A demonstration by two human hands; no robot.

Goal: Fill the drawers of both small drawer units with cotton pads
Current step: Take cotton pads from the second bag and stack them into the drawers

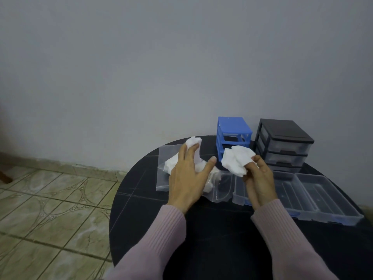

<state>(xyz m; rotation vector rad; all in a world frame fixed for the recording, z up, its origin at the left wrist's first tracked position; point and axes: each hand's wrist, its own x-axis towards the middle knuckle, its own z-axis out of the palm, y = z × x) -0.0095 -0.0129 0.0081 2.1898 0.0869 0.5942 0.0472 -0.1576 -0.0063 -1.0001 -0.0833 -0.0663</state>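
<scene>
The right hand (259,178), at centre right of the frame, has its fingertips curled round a soft, crumpled wad of white cotton pads (236,160), lifted above the table. The left hand (187,178), fingers mostly straight and spread, pins another fluffy tuft (193,142) between two fingers over a clear, glossy plastic bag (167,156). Three clear, ribbed drawers (314,196) lie on the round black table (214,229). Behind stand the boxy blue drawer unit (233,130), slots empty, and the black drawer unit (284,146).
</scene>
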